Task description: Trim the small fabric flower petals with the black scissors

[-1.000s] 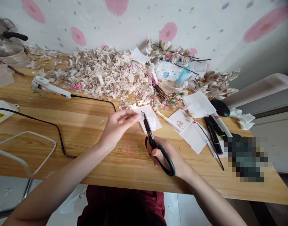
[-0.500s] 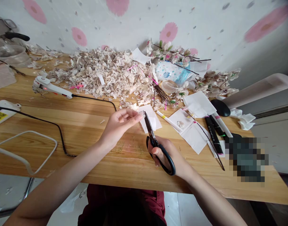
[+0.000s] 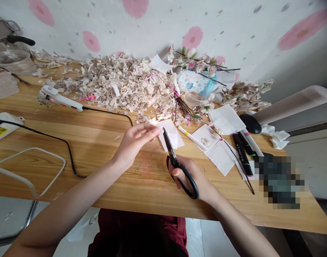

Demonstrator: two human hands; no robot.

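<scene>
Head view: forearms angled inward from the lower corners. Left hand (image 3: 133, 142) curled, fingertips (image 3: 155, 131) in a narrow pinch on a small pale petal scrap (image 3: 160, 131). Right hand (image 3: 186, 175) wrapped around black-handled scissors (image 3: 172, 152), blades nearly shut, tips just beside the scrap. White paper square (image 3: 172, 135) just beyond the pinch, on a wooden table (image 3: 45, 171); heap of petal scraps (image 3: 120, 84) farther beyond the grip.

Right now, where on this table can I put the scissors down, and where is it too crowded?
The widest bare wood lies on the table, between the black cable and the left hand. A smaller patch lies between that hand and the right hand, holding the scissors. Crowded: the petal pile, and the papers and pens at right.
</scene>
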